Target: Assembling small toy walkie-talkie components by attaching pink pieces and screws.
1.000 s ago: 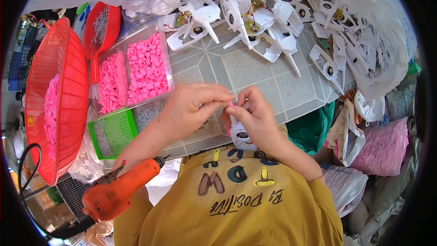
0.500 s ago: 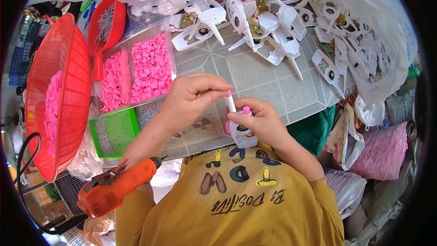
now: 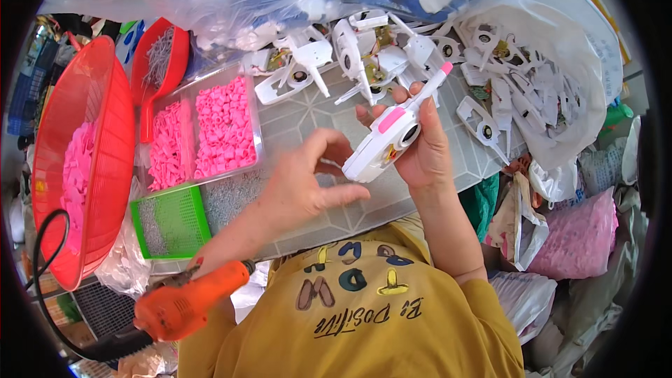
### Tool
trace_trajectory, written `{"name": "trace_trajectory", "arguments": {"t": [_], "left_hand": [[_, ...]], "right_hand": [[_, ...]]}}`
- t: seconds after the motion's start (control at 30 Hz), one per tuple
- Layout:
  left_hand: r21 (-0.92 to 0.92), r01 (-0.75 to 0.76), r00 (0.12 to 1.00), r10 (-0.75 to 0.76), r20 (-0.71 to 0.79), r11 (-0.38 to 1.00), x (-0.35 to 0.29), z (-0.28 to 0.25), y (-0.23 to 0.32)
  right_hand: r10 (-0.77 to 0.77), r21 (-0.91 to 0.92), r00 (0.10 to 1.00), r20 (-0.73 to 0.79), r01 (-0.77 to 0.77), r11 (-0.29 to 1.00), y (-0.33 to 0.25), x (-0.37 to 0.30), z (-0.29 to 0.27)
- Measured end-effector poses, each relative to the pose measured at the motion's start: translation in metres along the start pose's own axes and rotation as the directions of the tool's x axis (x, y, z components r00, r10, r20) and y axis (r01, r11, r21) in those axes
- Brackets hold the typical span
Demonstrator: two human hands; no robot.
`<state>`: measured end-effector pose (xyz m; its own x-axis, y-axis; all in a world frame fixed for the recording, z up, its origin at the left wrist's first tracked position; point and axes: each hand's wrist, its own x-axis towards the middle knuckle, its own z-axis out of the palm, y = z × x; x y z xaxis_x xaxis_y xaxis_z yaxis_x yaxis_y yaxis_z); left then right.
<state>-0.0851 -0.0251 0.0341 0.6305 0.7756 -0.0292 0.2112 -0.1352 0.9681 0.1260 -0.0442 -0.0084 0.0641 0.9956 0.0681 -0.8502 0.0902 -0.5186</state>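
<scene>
My right hand [image 3: 430, 147] grips a white plastic toy body [image 3: 378, 141] with a long barrel. A pink cap [image 3: 446, 68] sits on the barrel's tip, and a pink strip shows on the body. The piece is tilted, its barrel pointing away and to the right; a round dark part is visible on its side. Close to the broad near end, my left hand [image 3: 297, 182] is open, thumb stretched out and fingers apart. Whether its fingertips touch the toy, I cannot tell.
Left of the hands stand a clear tray of pink parts [image 3: 224, 126], a green basket [image 3: 171, 220] of small metal bits, a red scoop [image 3: 161, 63] and a red basket [image 3: 112, 161]. Orange power screwdriver [image 3: 196, 301] near my left arm. White shells [image 3: 301, 63] lie behind; a bag [image 3: 560, 49] holds more.
My right hand has raised the toy body from near my shirt and tilted it away. My left hand has let go of the pink cap on the barrel and opened lower down.
</scene>
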Motion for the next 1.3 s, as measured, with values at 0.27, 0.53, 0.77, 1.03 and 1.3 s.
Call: {"name": "trace_trajectory", "arguments": {"t": [0.27,0.53,0.77,1.03,1.3], "left_hand": [[0.129,-0.126,0.977,0.146,-0.157,0.984,-0.002,0.028,-0.001],[0.126,-0.116,0.958,0.145,-0.246,0.985,0.004,0.039,-0.005],[0.163,-0.085,0.969,0.12,-0.217,0.983,0.005,0.041,-0.005],[0.278,-0.191,0.938,0.259,-0.23,0.941,0.006,0.044,0.001],[0.193,-0.121,0.961,0.164,-0.223,0.974,0.007,0.042,-0.005]], "right_hand": [[-0.102,0.1,0.992,0.075,0.094,0.991,-0.004,-0.005,-0.002],[-0.141,-0.047,0.976,0.165,0.151,0.987,-0.013,-0.011,-0.012],[-0.128,-0.171,0.989,0.08,0.14,0.975,-0.019,-0.016,-0.004],[-0.109,0.024,0.994,-0.01,0.109,0.994,-0.014,-0.014,-0.012],[-0.051,-0.032,0.996,-0.075,0.049,0.998,-0.017,-0.021,-0.007]]}}
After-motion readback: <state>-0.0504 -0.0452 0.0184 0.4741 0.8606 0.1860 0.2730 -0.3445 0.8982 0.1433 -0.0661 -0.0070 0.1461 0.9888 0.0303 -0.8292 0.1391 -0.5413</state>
